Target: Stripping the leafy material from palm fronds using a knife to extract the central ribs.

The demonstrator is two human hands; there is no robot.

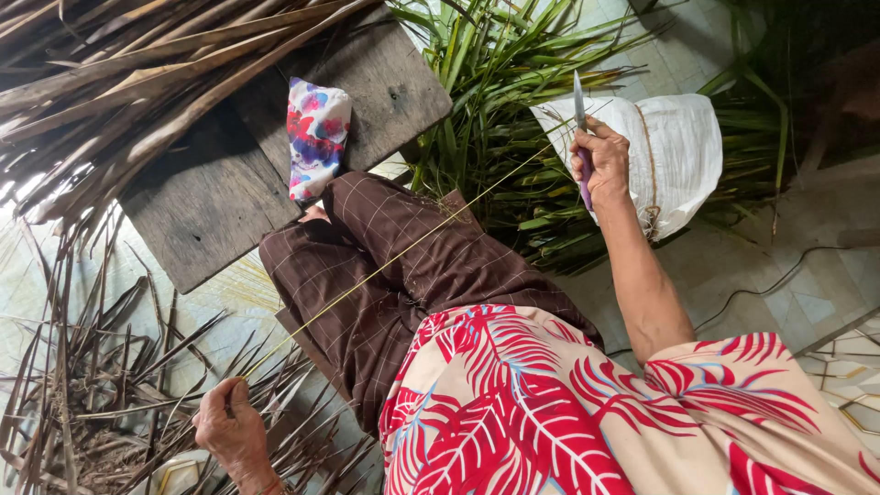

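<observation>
Head view, single entry. Right hand point(600, 160): raised near the top of the frame, fingers point(612, 147) wrapped shut on a slim knife with a purple handle and a pale narrow blade point(578, 103), blade pointing up and away from the body. Left hand point(229, 426): low at the bottom-left of the frame, fingers pinched shut on the near end of a long thin yellow-green leaf midrib point(394, 257). The midrib runs taut in a straight diagonal from the left hand, across the lap in brown checked trousers point(403, 275), up to the right hand, where its far end meets the knife just below the blade; its long axis therefore joins the two hands, and the right hand with the knife sits at the upper end. Exact contact between blade and midrib is too small to make out. Surroundings: a dark weathered wooden bench point(211, 202) at upper left, bearing a small floral cloth cushion point(317, 133) at its right edge; dry brown palm fronds point(119, 73) overhang its far-left corner, and more dry fronds point(101, 394) lie on the floor by the left hand. A heap of fresh green palm leaves point(486, 101) lies beyond the knees, a white woven sack point(678, 151) just behind the right hand. A red-and-cream leaf-print sleeve point(568, 412) hides the lower torso; feet are out of sight.
</observation>
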